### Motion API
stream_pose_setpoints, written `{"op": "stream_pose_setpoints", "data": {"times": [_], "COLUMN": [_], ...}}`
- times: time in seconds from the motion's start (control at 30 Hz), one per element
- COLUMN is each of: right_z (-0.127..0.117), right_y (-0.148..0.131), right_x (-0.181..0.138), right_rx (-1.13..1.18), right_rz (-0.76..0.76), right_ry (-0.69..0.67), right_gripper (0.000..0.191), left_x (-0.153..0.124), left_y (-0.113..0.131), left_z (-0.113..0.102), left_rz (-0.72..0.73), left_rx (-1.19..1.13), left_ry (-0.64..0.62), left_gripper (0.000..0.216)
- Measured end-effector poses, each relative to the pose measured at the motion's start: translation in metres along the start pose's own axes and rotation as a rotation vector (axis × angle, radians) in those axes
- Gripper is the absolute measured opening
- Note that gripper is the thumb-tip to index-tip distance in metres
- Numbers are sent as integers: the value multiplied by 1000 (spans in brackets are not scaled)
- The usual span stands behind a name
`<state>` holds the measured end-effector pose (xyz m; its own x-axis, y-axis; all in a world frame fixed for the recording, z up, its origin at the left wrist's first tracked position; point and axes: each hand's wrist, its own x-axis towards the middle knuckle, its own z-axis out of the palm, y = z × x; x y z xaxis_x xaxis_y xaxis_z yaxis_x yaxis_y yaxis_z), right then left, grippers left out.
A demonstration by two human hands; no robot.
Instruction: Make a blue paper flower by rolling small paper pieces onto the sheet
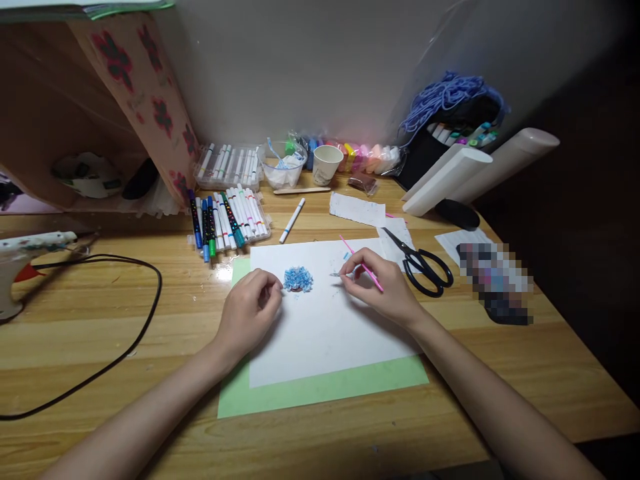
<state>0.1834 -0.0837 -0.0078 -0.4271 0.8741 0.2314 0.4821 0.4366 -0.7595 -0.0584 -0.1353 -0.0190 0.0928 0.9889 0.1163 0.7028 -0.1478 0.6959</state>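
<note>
A crumbly blue-and-white clump (pixel 299 279) sits on a white sheet of paper (pixel 320 333). At its left edge is my left hand (pixel 253 310), fingers curled and thumb and forefinger together. Whether they grip the clump or only touch it cannot be made out. To the right, my right hand (pixel 377 283) holds a thin pink stick (pixel 373 277) slantwise across its fingers. Its thumb and forefinger also pinch at a tiny pale bluish bit (pixel 335 274) just above the paper. A few small blue crumbs are scattered nearby.
Black-handled scissors (pixel 425 267) lie right of the paper. Behind it are several markers (pixel 235 217), a single marker (pixel 293 220), a clear bowl (pixel 283 167), a paper cup (pixel 327 165) and a wooden stick (pixel 302 191). A glue gun (pixel 30 257) trails its black cord (pixel 155 300) at left.
</note>
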Motion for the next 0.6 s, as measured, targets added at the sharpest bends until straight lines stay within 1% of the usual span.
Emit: {"op": "stream_pose_setpoints", "data": {"times": [0.07, 0.13, 0.2, 0.23, 0.37, 0.5, 0.6], "right_z": [11, 24, 34, 38, 46, 47, 47], "right_y": [-8, -17, -24, -26, -30, -28, -25], "right_x": [-3, -6, -9, -10, -12, -13, -14], "right_rx": [143, 239, 283, 289, 273, 228, 221], "right_rz": [55, 76, 80, 78, 54, 43, 40], "right_ry": [-33, -93, -145, -163, -181, -160, -127], "right_gripper": [10, 11, 12, 12, 11, 10, 5], "left_x": [-2, -4, -6, -6, -6, -5, -5], "left_y": [2, 3, 2, 2, 0, 0, -2], "left_z": [0, 0, 2, 2, 5, 5, 4], "left_rz": [114, 258, 363, 386, 369, 331, 292], "left_rx": [20, 37, 45, 47, 42, 9, 16], "left_ry": [-27, -74, -101, -104, -91, -96, -76], "left_gripper": [11, 12, 18, 18, 12, 14, 13]}}
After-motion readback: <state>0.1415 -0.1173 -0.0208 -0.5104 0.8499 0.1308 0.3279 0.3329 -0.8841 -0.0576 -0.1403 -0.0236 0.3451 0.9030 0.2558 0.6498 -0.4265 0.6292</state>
